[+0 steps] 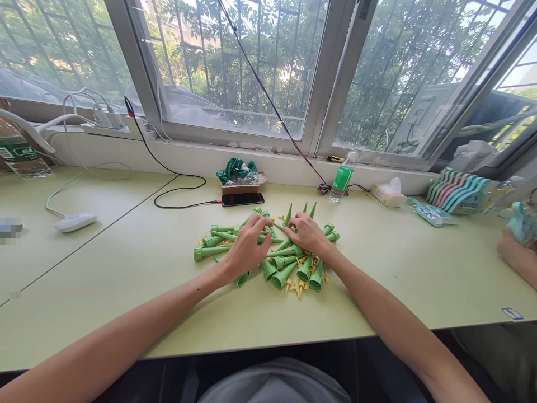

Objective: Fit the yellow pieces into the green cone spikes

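Observation:
A heap of several green plastic cone spikes (285,263) lies in the middle of the pale green table (126,268), mixed with small yellow plastic pieces (298,286). My left hand (247,246) rests on the left half of the heap, fingers curved down onto the spikes. My right hand (305,232) is on the heap's far middle, fingertips pinched among the spikes. What either hand grips is hidden by the fingers.
A black phone (242,199) on a cable and a small cardboard box (242,180) lie behind the heap. A green-labelled bottle (343,179), a tissue pack (388,194) and pastel items (455,190) stand right. Another person's hand (514,254) shows at the right edge. A white mouse-like device (75,221) lies left.

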{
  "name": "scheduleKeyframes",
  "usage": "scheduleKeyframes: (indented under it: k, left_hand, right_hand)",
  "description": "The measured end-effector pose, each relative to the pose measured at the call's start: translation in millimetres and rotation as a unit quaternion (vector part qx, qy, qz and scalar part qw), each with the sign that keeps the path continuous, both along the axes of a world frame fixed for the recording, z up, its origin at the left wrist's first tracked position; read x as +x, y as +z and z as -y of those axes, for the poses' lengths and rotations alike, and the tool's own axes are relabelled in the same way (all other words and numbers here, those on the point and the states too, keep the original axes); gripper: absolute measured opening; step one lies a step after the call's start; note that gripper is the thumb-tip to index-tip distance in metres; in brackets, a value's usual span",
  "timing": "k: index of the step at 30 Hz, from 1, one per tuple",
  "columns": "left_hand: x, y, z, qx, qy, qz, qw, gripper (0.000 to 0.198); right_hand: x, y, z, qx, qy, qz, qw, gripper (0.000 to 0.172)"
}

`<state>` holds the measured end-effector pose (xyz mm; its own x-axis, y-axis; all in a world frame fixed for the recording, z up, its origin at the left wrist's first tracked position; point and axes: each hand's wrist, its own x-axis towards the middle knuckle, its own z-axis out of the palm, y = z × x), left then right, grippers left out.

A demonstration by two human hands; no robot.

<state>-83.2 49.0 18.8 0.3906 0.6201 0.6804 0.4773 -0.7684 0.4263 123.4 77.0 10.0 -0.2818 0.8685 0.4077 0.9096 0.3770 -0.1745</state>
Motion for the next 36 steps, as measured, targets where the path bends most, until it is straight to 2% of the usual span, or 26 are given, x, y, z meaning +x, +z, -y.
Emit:
scheduleKeyframes:
  k: [11, 22, 30, 36]
  left_hand:
    - [-0.2, -1.1, -0.3, 0.001, -0.001, -0.005, 1.0, 0.009]
    - [0.9, -1.8, -0.9, 0.003, 0.002, -0.004, 1.0, 0.009]
    - [-0.3, -2.7, -1.2, 0.002, 0.0, -0.008, 1.0, 0.009]
    - [-0.5, -3.3, -1.3, -0.002, -0.003, -0.008, 1.0, 0.009]
  right_hand:
    - [-1.4, 4.3, 1.6, -0.061, -0.018, 0.005, 0.998, 0.029]
    - [-0.9, 0.7, -1.1, -0.061, -0.021, 0.019, 0.998, 0.03]
    - [-1.9, -0.1, -0.5, -0.051, -0.026, -0.003, 0.998, 0.024]
    - [-1.8, 0.6, -1.0, -0.059, -0.021, 0.028, 0.998, 0.028]
